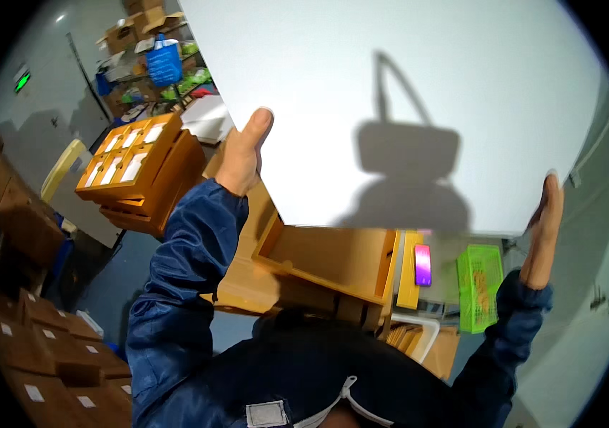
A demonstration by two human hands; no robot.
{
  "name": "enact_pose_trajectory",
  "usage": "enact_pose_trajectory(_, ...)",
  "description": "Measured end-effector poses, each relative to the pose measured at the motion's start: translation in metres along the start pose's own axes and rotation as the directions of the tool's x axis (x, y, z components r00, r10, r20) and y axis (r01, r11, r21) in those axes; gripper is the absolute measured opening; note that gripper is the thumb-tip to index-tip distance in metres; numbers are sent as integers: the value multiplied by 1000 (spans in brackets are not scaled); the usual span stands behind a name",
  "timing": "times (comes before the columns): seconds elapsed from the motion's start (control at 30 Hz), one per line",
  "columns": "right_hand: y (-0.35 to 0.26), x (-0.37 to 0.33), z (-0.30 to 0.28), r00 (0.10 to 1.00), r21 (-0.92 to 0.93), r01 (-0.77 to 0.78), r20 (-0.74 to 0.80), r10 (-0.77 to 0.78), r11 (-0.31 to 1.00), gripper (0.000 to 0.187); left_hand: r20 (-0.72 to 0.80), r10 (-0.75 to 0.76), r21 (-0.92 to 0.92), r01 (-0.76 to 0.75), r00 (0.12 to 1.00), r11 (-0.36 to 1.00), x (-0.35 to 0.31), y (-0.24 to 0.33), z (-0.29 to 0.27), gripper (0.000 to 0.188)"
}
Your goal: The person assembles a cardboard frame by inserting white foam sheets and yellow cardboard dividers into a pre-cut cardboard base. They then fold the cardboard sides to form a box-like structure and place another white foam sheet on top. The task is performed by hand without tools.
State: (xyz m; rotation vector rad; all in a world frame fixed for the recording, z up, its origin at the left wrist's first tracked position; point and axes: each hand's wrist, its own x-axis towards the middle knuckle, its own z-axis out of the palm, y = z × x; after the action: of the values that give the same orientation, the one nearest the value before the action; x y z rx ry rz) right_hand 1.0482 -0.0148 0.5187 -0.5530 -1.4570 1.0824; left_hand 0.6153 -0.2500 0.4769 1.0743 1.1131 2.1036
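Note:
A large flat white board (304, 128) is held up in front of me, with a dark shadow falling across its face. My left hand (244, 153) grips its left edge, thumb on the near face and the other fingers hidden behind. At the lower right corner my right hand (548, 221) clasps the opposite edge, its thumb pointing up. Below the board, partly covered by it, a shallow wooden tray (326, 258) lies on the brown work table (244, 285).
Stacked yellow-orange compartment trays (133, 160) stand at left. Right of the wooden tray are a phone (423, 265) with a lit purple screen and a green plastic basket (478, 289). Cardboard boxes (47, 349) pile up lower left; a blue bag (164, 64) hangs by cluttered shelves.

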Motion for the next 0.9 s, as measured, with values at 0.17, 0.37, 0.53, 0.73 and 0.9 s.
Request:
enact_pose_trajectory(0.17,3,38,-24,917,-776,34,-227,-329,630,87,35,319,60,-320,947,945,8,33,42,59)
enact_pose_trajectory(0.37,25,-22,112,976,333,-198,157,153,922,71,33,314,-113,-309,949,944,1,25,43,56)
enact_pose_trajectory(0.53,26,-28,157,992,639,-122,51,117,760,66,376,269,111,-331,887,937,-32,-43,13,52)
enact_pose_trajectory(0.73,58,-31,174,982,505,97,-188,-1,858,63,183,-121,241,75,976,968,-6,-78,-10,64)
enact_pose_trajectory(0.9,93,-37,147,953,171,253,-215,-214,952,47,-284,334,665,-66,899,744,32,-73,-63,80)
